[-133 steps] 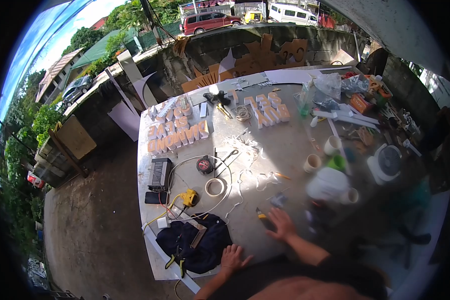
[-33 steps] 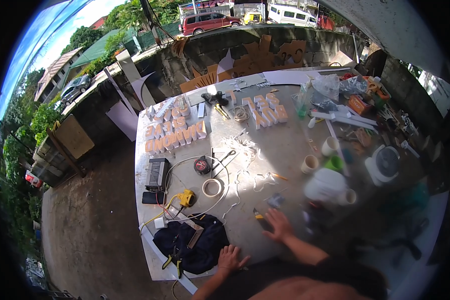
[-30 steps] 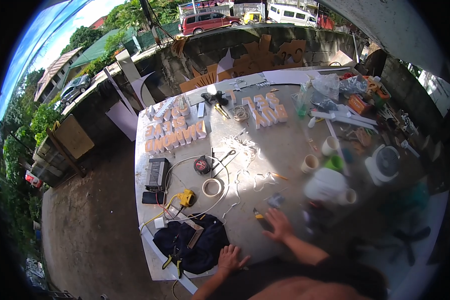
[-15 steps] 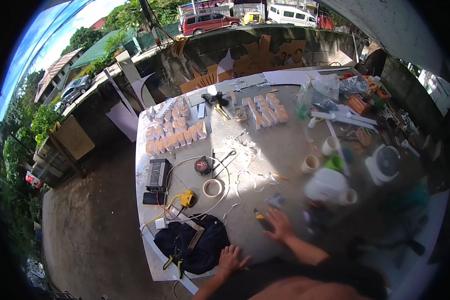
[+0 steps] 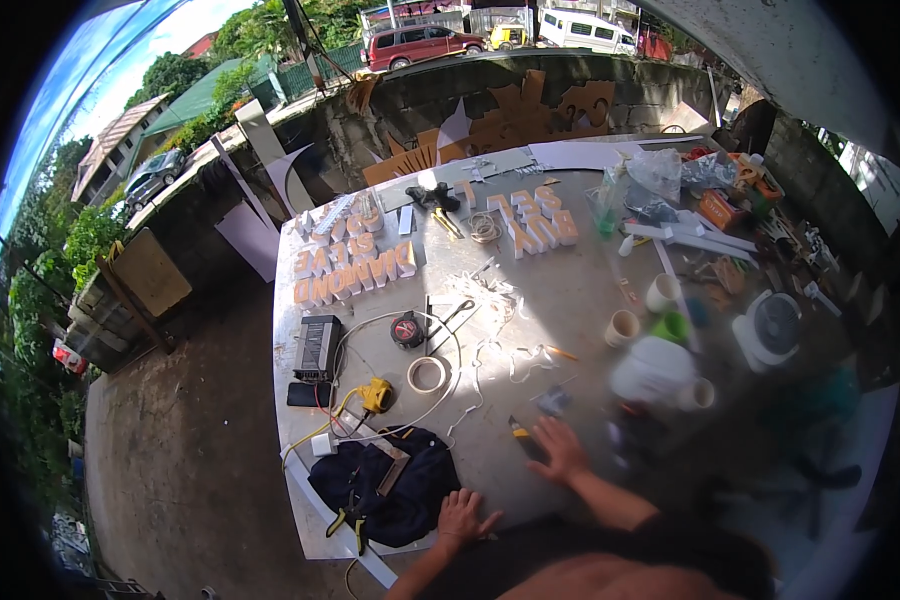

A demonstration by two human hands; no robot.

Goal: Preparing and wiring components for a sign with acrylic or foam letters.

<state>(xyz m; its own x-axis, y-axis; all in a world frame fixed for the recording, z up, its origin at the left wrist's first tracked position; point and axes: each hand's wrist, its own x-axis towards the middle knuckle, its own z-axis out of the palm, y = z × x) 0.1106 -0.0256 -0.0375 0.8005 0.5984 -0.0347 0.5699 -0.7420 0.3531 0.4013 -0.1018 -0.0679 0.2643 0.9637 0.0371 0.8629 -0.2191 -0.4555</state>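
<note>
My right hand (image 5: 560,452) lies palm down on the metal table, its fingers stretched out. A yellow and black utility knife (image 5: 520,432) rests right beside its fingers; whether they touch it I cannot make out. My left hand (image 5: 462,514) leans flat on the table's near edge with the thumb spread, against a dark bundled cloth (image 5: 410,500). On that cloth lie a metal square (image 5: 392,474) and yellow-handled pliers (image 5: 348,528). A roll of masking tape (image 5: 426,375), a tape measure (image 5: 407,329) and a yellow corded tool (image 5: 376,396) sit farther in.
Several cut-out letters (image 5: 355,272) stand at the back left, more (image 5: 540,230) at the back middle. White strips (image 5: 485,292) are heaped mid-table. Cups (image 5: 662,292), a white bag (image 5: 652,370) and a small fan (image 5: 770,325) crowd the right. A black power supply (image 5: 317,347) stands left.
Both hands stay where they were. The view has shifted very slightly; nothing on the table has visibly moved.
</note>
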